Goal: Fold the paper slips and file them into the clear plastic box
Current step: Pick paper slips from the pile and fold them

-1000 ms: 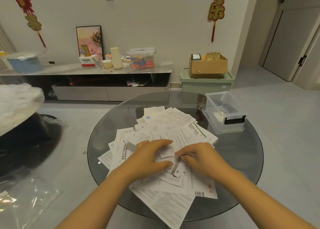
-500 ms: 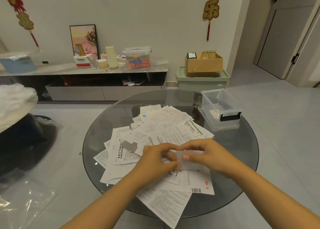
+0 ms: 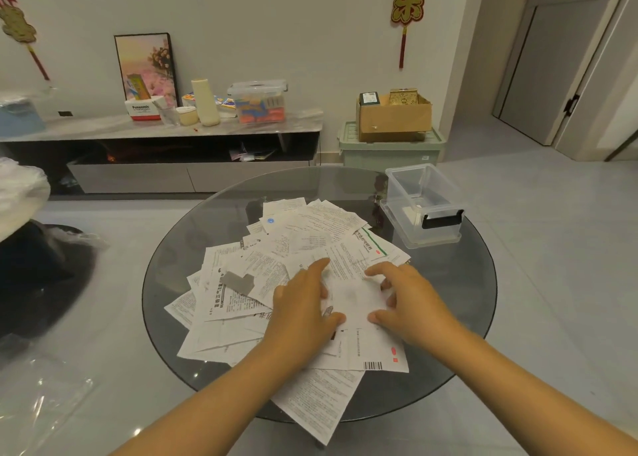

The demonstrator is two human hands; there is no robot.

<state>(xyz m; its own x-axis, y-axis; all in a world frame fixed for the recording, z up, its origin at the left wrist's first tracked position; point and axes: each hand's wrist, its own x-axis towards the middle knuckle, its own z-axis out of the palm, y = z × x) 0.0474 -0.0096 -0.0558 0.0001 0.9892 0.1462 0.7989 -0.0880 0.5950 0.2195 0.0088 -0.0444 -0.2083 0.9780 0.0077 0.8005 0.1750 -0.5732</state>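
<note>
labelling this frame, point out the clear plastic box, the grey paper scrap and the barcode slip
clear plastic box (image 3: 435,236), head view, front wall
grey paper scrap (image 3: 238,282), head view, its middle
barcode slip (image 3: 376,352), head view, lower part

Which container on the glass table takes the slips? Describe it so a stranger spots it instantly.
Start at the round glass table and look past the heap of paper slips to its far right edge. There stands the clear plastic box, open-topped. Its see-through walls and black latch set it apart from the flat white papers beside it.
</note>
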